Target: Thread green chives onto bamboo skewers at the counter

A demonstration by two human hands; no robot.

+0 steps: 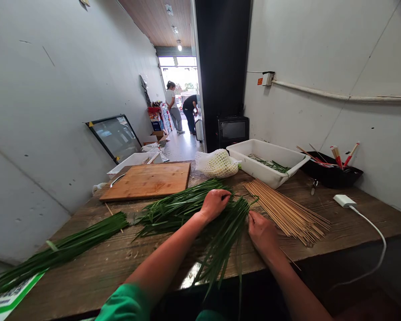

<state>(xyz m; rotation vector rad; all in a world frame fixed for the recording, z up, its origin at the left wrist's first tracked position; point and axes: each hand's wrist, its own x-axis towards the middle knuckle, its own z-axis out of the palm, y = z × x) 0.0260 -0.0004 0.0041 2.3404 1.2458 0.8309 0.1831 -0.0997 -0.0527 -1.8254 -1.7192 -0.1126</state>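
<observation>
My left hand [215,204] is closed in a pinch over the cut ends of long green leaf blades [225,238]; what sits between its fingertips is too small to make out. Across from it, my right hand [263,229] is closed, thumb and fingertip pinching at the edge of the same fanned bunch, whose tips hang over the table's front edge. Behind my left forearm lies a wider pile of green leaves [173,205]. Just right of my hands is a spread of thin bamboo sticks [287,214]. One loose stick [291,259] shows beside my right wrist.
Another leaf bundle [76,240] lies left, near a cutting board [150,180]. At the back are a net-wrapped item [217,164], a white tub [270,176] with leaf pieces and a black tray [334,174]. A white cable [382,236] hangs right. Two people stand by the doorway.
</observation>
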